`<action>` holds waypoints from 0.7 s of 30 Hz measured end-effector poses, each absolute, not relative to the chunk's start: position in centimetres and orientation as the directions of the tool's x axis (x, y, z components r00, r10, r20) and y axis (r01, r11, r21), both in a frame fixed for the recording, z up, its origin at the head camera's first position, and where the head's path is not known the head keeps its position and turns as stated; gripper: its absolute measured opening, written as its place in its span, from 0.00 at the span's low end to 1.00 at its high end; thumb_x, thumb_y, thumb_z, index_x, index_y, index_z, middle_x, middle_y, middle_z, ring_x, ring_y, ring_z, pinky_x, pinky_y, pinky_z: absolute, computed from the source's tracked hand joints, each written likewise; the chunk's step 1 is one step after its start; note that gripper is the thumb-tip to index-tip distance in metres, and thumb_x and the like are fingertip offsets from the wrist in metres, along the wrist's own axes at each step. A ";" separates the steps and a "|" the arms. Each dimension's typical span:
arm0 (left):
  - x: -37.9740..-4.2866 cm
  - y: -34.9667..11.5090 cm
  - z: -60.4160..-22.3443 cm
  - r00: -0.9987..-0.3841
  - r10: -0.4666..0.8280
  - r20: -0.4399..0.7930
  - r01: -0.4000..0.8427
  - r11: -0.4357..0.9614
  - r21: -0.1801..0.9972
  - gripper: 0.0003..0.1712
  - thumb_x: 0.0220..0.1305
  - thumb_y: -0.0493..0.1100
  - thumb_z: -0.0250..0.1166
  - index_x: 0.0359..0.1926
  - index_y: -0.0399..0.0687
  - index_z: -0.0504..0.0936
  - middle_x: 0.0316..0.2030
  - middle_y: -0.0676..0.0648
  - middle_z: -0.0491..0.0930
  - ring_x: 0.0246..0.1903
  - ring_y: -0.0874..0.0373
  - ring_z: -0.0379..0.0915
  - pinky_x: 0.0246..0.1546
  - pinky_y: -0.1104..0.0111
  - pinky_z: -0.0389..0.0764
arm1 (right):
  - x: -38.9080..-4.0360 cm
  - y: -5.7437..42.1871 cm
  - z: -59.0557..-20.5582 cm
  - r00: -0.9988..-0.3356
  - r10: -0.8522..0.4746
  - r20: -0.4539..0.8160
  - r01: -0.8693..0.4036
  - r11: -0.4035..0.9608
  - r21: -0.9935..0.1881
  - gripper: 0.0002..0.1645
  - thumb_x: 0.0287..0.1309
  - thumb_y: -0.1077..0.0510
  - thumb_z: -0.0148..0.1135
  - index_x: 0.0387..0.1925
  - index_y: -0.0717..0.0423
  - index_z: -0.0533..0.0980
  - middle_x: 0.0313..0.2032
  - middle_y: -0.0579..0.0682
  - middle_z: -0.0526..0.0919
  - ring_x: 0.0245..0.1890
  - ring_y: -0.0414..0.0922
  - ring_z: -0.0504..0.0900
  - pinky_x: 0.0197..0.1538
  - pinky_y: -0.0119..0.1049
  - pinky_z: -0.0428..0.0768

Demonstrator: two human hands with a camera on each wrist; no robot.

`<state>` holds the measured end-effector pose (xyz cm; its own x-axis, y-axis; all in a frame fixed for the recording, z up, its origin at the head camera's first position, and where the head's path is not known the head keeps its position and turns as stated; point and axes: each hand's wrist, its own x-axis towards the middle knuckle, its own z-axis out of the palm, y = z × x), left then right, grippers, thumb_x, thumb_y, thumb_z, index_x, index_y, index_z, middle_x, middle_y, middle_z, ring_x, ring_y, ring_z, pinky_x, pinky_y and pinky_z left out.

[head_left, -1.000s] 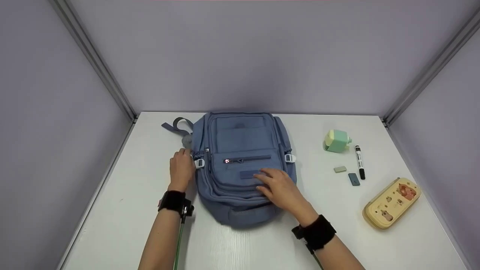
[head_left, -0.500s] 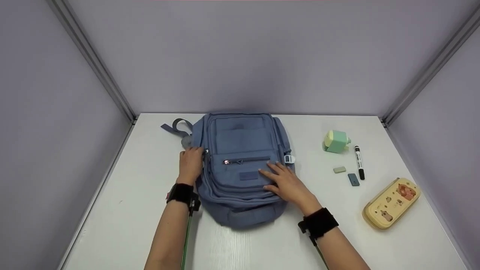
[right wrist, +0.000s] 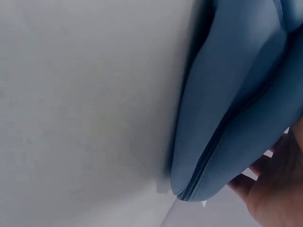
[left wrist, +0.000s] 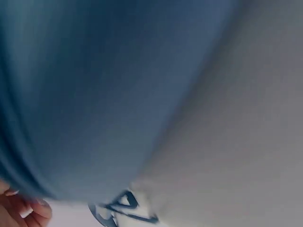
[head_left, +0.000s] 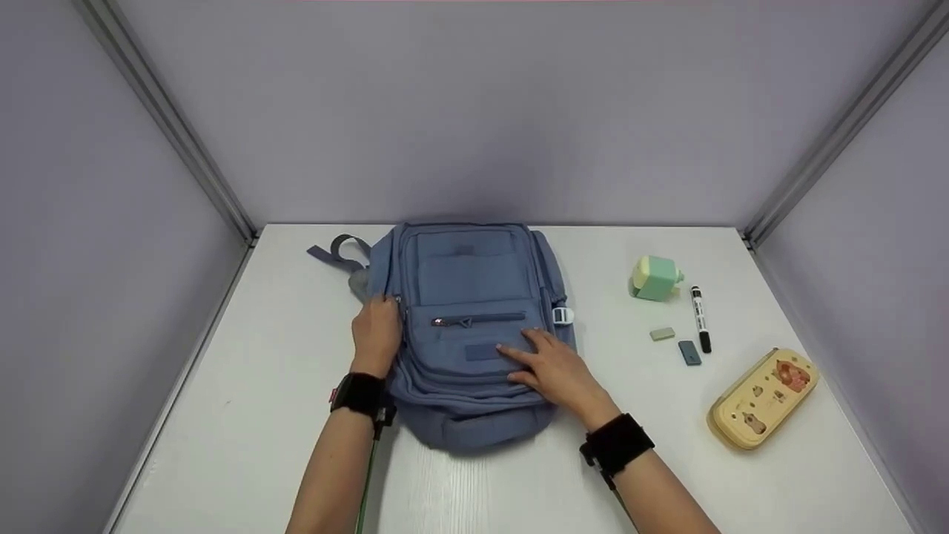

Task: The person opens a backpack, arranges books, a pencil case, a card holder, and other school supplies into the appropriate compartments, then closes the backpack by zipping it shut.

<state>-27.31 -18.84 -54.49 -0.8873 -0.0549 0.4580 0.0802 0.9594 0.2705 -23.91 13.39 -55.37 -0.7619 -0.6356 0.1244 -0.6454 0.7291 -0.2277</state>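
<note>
A blue backpack (head_left: 474, 278) lies front side up on the white table, a zipped pocket and a small label across its front. At its left side, my left hand (head_left: 377, 337) has curled fingers and pinches at the side zipper, where a bit of the metal zipper pull (head_left: 398, 299) shows by the fingertips; the hand hides the rest. The left wrist view catches only part of those fingers (left wrist: 40, 212) beyond the blurred bag. My right hand (head_left: 557, 371) rests with spread fingers on the lower right of the bag's front, beside the label (head_left: 482, 352).
Right of the bag lie a green and yellow box-shaped item (head_left: 656, 278), a marker (head_left: 700, 319), a small pale-green block (head_left: 662, 334), a dark blue block (head_left: 689, 353) and a yellow pencil case (head_left: 764, 399). A strap (head_left: 337, 254) trails off the bag's left. Grey panels enclose the table.
My left hand has moved right, from beside the white side buckle onto the bag's side zipper. My right hand has shifted slightly and now lies on the front. The view has drifted a little.
</note>
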 end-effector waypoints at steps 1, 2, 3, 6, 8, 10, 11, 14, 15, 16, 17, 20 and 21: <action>-27.1 -18.7 -54.4 -0.893 -0.066 0.444 0.069 0.957 0.282 0.12 0.67 0.34 0.59 0.29 0.29 0.82 0.26 0.34 0.75 0.26 0.38 0.76 0.24 0.48 0.78 | -23.9 13.3 -55.5 -0.763 -0.634 0.127 -0.645 0.733 -0.216 0.31 0.65 0.37 0.54 0.68 0.36 0.70 0.66 0.62 0.66 0.66 0.62 0.64 0.62 0.57 0.68; -27.0 -18.6 -54.3 -0.901 -0.077 0.427 0.057 0.955 0.292 0.12 0.68 0.34 0.59 0.30 0.29 0.82 0.26 0.34 0.75 0.26 0.37 0.76 0.25 0.48 0.79 | -23.8 13.1 -55.5 -0.764 -0.632 0.132 -0.645 0.736 -0.207 0.31 0.65 0.36 0.54 0.67 0.36 0.71 0.66 0.63 0.66 0.66 0.62 0.65 0.61 0.57 0.69; -26.8 -18.5 -54.2 -0.908 -0.086 0.409 0.046 0.953 0.301 0.12 0.68 0.34 0.58 0.31 0.29 0.83 0.27 0.34 0.76 0.27 0.37 0.77 0.26 0.48 0.79 | -23.8 13.0 -55.6 -0.767 -0.628 0.133 -0.642 0.741 -0.199 0.30 0.65 0.36 0.54 0.67 0.36 0.72 0.66 0.63 0.66 0.65 0.62 0.65 0.60 0.57 0.70; -26.4 -18.2 -53.9 -0.929 -0.109 0.354 0.010 0.948 0.318 0.11 0.67 0.34 0.59 0.31 0.30 0.84 0.27 0.33 0.77 0.27 0.37 0.77 0.27 0.47 0.79 | -23.7 12.6 -55.7 -0.775 -0.617 0.137 -0.632 0.754 -0.179 0.29 0.66 0.37 0.53 0.66 0.36 0.73 0.65 0.64 0.66 0.65 0.64 0.65 0.56 0.59 0.73; -26.0 -18.0 -53.7 -0.937 -0.115 0.331 -0.006 0.950 0.313 0.10 0.64 0.33 0.60 0.29 0.30 0.84 0.26 0.34 0.77 0.27 0.37 0.78 0.26 0.47 0.79 | -23.7 12.4 -55.7 -0.780 -0.609 0.142 -0.626 0.762 -0.169 0.28 0.66 0.37 0.53 0.65 0.36 0.74 0.65 0.64 0.66 0.65 0.65 0.65 0.53 0.60 0.75; -25.6 -17.9 -53.5 -0.939 -0.113 0.324 -0.011 0.954 0.301 0.08 0.61 0.31 0.61 0.27 0.32 0.83 0.25 0.34 0.77 0.25 0.38 0.78 0.24 0.48 0.78 | -23.6 12.3 -55.7 -0.787 -0.602 0.138 -0.617 0.768 -0.169 0.28 0.66 0.37 0.53 0.65 0.35 0.74 0.65 0.64 0.66 0.65 0.65 0.64 0.52 0.60 0.75; -25.4 -17.9 -53.5 -0.938 -0.107 0.328 -0.007 0.956 0.293 0.08 0.60 0.31 0.61 0.26 0.32 0.83 0.24 0.34 0.77 0.24 0.38 0.78 0.23 0.48 0.78 | -23.6 12.2 -55.7 -0.789 -0.599 0.136 -0.614 0.771 -0.170 0.28 0.66 0.37 0.53 0.65 0.35 0.74 0.65 0.64 0.66 0.65 0.65 0.64 0.52 0.60 0.75; -24.6 -17.7 -53.4 -0.930 -0.089 0.356 0.015 0.960 0.280 0.08 0.59 0.31 0.61 0.24 0.33 0.82 0.22 0.35 0.77 0.22 0.39 0.77 0.20 0.48 0.77 | -23.7 12.2 -55.8 -0.794 -0.592 0.136 -0.607 0.775 -0.176 0.27 0.66 0.37 0.53 0.65 0.34 0.73 0.65 0.64 0.66 0.65 0.65 0.64 0.52 0.60 0.75; -24.4 -17.7 -53.4 -0.927 -0.087 0.364 0.022 0.959 0.284 0.09 0.60 0.31 0.62 0.24 0.33 0.82 0.21 0.35 0.77 0.21 0.39 0.77 0.20 0.48 0.77 | -23.7 12.2 -55.8 -0.796 -0.590 0.136 -0.606 0.775 -0.180 0.27 0.66 0.37 0.53 0.65 0.34 0.73 0.65 0.64 0.66 0.65 0.65 0.64 0.51 0.60 0.76; -24.1 -17.6 -53.4 -0.925 -0.085 0.371 0.028 0.957 0.288 0.09 0.60 0.31 0.62 0.23 0.33 0.81 0.21 0.35 0.77 0.21 0.39 0.77 0.19 0.48 0.77 | -23.7 12.2 -55.8 -0.796 -0.589 0.140 -0.605 0.774 -0.185 0.27 0.66 0.37 0.53 0.65 0.34 0.74 0.65 0.64 0.66 0.65 0.65 0.65 0.51 0.61 0.76; -23.8 -17.6 -53.3 -0.924 -0.086 0.373 0.031 0.954 0.297 0.09 0.60 0.31 0.62 0.23 0.33 0.81 0.21 0.35 0.77 0.21 0.39 0.77 0.19 0.48 0.77 | -23.7 12.2 -55.9 -0.798 -0.586 0.139 -0.602 0.776 -0.188 0.27 0.66 0.37 0.54 0.65 0.33 0.74 0.65 0.64 0.66 0.65 0.64 0.65 0.51 0.61 0.76; -23.0 -17.6 -53.2 -0.927 -0.105 0.359 0.021 0.944 0.330 0.08 0.59 0.31 0.63 0.24 0.33 0.81 0.22 0.35 0.78 0.22 0.38 0.78 0.20 0.47 0.77 | -23.6 12.2 -56.0 -0.801 -0.582 0.143 -0.599 0.776 -0.198 0.27 0.66 0.38 0.54 0.64 0.34 0.74 0.65 0.65 0.66 0.64 0.64 0.65 0.50 0.61 0.76; -22.8 -17.6 -53.1 -0.931 -0.112 0.348 0.014 0.940 0.342 0.07 0.59 0.31 0.63 0.24 0.33 0.81 0.23 0.35 0.78 0.22 0.37 0.78 0.20 0.47 0.77 | -23.6 12.2 -56.0 -0.800 -0.581 0.146 -0.599 0.775 -0.199 0.26 0.66 0.38 0.54 0.64 0.34 0.74 0.65 0.65 0.66 0.64 0.64 0.65 0.49 0.61 0.76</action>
<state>-22.80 -17.56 -53.12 -0.9307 -0.1124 0.3480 0.0141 0.9398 0.3415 -23.62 12.18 -56.03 -0.8005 -0.5813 0.1462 -0.5994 0.7752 -0.1995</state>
